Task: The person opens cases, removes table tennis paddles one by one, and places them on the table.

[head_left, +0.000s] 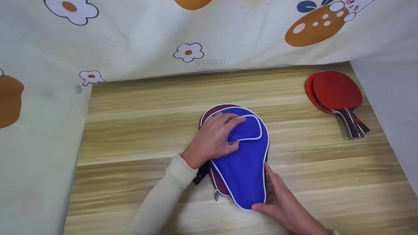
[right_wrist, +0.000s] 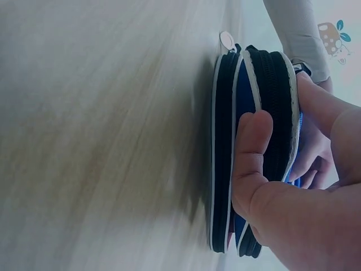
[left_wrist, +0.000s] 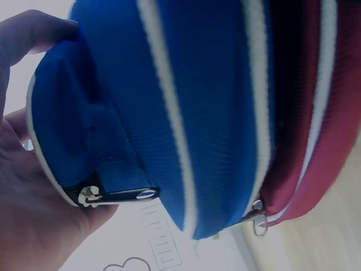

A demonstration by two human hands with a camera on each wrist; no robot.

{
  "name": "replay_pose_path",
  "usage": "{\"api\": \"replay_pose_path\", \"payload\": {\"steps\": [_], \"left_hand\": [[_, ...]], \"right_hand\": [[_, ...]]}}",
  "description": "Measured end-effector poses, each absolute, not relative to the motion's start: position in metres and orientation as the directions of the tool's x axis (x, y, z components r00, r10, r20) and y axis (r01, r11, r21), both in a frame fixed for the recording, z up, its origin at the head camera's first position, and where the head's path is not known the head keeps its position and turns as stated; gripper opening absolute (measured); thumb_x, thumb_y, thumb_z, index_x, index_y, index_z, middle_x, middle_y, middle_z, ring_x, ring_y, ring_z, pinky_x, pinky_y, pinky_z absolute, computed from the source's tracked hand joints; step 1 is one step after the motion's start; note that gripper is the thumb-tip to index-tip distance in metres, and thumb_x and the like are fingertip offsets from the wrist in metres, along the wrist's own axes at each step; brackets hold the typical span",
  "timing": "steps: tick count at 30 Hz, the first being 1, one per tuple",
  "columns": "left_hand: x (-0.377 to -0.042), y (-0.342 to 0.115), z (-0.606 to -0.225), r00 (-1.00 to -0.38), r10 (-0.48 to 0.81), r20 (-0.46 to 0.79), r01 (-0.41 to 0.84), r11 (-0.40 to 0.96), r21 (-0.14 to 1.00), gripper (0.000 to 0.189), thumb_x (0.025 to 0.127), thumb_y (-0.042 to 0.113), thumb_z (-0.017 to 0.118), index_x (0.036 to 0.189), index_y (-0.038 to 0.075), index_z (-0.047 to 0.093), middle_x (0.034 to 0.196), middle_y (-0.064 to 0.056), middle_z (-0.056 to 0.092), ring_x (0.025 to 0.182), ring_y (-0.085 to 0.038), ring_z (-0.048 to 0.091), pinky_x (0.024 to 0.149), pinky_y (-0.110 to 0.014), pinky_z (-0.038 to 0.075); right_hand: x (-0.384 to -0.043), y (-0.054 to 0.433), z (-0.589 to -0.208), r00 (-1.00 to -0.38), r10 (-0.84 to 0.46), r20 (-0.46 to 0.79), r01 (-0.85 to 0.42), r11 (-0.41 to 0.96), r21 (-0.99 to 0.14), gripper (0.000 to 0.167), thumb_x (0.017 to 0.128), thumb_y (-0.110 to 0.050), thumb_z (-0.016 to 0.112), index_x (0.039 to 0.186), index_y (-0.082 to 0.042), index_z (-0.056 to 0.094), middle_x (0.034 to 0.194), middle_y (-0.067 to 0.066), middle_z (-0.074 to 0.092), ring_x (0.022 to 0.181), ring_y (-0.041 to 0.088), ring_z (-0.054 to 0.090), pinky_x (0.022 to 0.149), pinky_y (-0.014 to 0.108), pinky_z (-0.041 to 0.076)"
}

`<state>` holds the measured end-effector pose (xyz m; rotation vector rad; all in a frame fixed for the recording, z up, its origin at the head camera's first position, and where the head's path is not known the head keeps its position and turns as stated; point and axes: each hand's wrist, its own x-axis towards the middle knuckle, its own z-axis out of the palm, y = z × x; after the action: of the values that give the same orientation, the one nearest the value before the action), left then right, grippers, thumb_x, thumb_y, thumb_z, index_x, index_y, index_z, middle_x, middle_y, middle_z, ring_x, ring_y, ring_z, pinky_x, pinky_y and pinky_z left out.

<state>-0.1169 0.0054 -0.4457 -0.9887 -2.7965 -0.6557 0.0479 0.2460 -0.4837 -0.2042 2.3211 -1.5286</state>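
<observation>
A blue case [head_left: 245, 169], shaped for a paddle and edged with white piping, is placed near the middle of the wooden table [head_left: 137, 130]. It is laid over a dark red case [head_left: 219, 184], of which only the upper left and lower left edges can be seen from above. By the left hand [head_left: 214, 138], the small raised pocket [head_left: 249, 129] of the blue case is gripped between the thumb and the bent fingers. By the right hand [head_left: 284, 202], the side of its narrow end is pinched, with one finger laid along the black zipper [right_wrist: 275, 101]. At the far right of the table, two red paddles [head_left: 338, 91] are placed, one partly covered by the other. Behind the table, a pale cloth [head_left: 147, 39] printed with flowers is hung.
</observation>
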Motion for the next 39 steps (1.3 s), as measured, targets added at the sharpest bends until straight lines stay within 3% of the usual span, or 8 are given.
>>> {"api": "replay_pose_path", "payload": {"steps": [7, 11, 13, 17, 22, 29, 34, 39], "left_hand": [[-0.107, 0.006, -0.448, -0.768, 0.592, 0.246, 0.641, 0.702, 0.311, 0.058, 0.089, 0.037, 0.073, 0.143, 0.022, 0.058, 0.152, -0.005, 0.053, 0.138, -0.027, 0.05, 0.12, -0.046, 0.039], [-0.084, 0.005, -0.448, -0.712, 0.606, 0.354, 0.696, 0.673, 0.249, 0.05, 0.089, 0.034, 0.074, 0.136, 0.021, 0.064, 0.151, -0.004, 0.053, 0.142, -0.03, 0.045, 0.122, -0.049, 0.036], [-0.068, 0.005, -0.448, -0.678, 0.618, 0.397, 0.727, 0.643, 0.241, 0.046, 0.09, 0.034, 0.073, 0.133, 0.022, 0.066, 0.147, -0.002, 0.056, 0.141, -0.028, 0.047, 0.121, -0.047, 0.038], [-0.033, 0.005, -0.453, -0.632, 0.666, 0.397, 0.773, 0.58, 0.257, 0.041, 0.092, 0.037, 0.071, 0.13, 0.023, 0.067, 0.141, 0.004, 0.06, 0.133, -0.02, 0.052, 0.113, -0.039, 0.046], [0.001, 0.01, -0.469, -0.606, 0.726, 0.325, 0.795, 0.558, 0.237, 0.049, 0.094, 0.053, 0.065, 0.135, 0.025, 0.064, 0.146, 0.003, 0.058, 0.142, -0.024, 0.049, 0.118, -0.043, 0.044], [0.015, 0.017, -0.483, -0.627, 0.737, 0.253, 0.778, 0.574, 0.255, 0.055, 0.097, 0.062, 0.055, 0.139, 0.027, 0.061, 0.155, 0.002, 0.05, 0.154, -0.029, 0.036, 0.125, -0.053, 0.033], [0.014, 0.016, -0.486, -0.64, 0.733, 0.229, 0.763, 0.572, 0.301, 0.051, 0.098, 0.063, 0.053, 0.135, 0.029, 0.065, 0.155, 0.003, 0.051, 0.155, -0.027, 0.035, 0.125, -0.052, 0.033], [0.014, 0.015, -0.486, -0.648, 0.727, 0.229, 0.756, 0.577, 0.308, 0.05, 0.097, 0.064, 0.054, 0.133, 0.031, 0.067, 0.154, 0.005, 0.053, 0.154, -0.025, 0.036, 0.125, -0.05, 0.034]], "right_hand": [[0.046, 0.247, -0.481, -0.908, -0.324, -0.265, 0.103, 0.44, -0.892, 0.113, 0.084, -0.03, 0.084, 0.165, -0.015, 0.007, 0.157, 0.022, 0.036, 0.124, 0.018, 0.056, 0.097, 0.02, 0.052], [0.041, 0.253, -0.475, -0.913, -0.327, -0.244, 0.047, 0.51, -0.859, 0.103, 0.087, -0.033, 0.08, 0.164, -0.013, 0.014, 0.146, 0.014, 0.047, 0.112, 0.009, 0.058, 0.09, 0.02, 0.053], [0.036, 0.258, -0.469, -0.926, -0.312, -0.215, 0.012, 0.543, -0.84, 0.095, 0.09, -0.031, 0.078, 0.162, -0.011, 0.02, 0.135, 0.011, 0.053, 0.099, 0.01, 0.061, 0.082, 0.024, 0.055], [0.019, 0.272, -0.454, -0.956, -0.251, -0.154, -0.037, 0.623, -0.781, 0.084, 0.093, -0.028, 0.075, 0.161, -0.014, 0.027, 0.132, 0.01, 0.056, 0.099, 0.016, 0.064, 0.079, 0.025, 0.056], [-0.018, 0.29, -0.436, -0.976, -0.21, -0.055, -0.1, 0.659, -0.745, 0.07, 0.098, -0.021, 0.068, 0.159, -0.013, 0.033, 0.132, 0.011, 0.06, 0.102, 0.011, 0.064, 0.084, 0.023, 0.058], [-0.084, 0.289, -0.423, -0.986, -0.165, -0.004, -0.085, 0.529, -0.844, 0.042, 0.102, -0.02, 0.062, 0.141, -0.007, 0.056, 0.116, 0.006, 0.067, 0.102, -0.001, 0.064, 0.084, 0.012, 0.055], [-0.136, 0.266, -0.426, -0.974, -0.22, -0.05, -0.06, 0.464, -0.884, 0.038, 0.102, -0.023, 0.064, 0.135, -0.004, 0.061, 0.116, 0.008, 0.068, 0.099, 0.005, 0.067, 0.084, 0.015, 0.058], [-0.169, 0.234, -0.428, -0.952, -0.297, -0.07, -0.098, 0.515, -0.851, 0.037, 0.101, -0.025, 0.064, 0.132, -0.005, 0.063, 0.119, 0.015, 0.07, 0.102, 0.013, 0.067, 0.086, 0.016, 0.054]]}}
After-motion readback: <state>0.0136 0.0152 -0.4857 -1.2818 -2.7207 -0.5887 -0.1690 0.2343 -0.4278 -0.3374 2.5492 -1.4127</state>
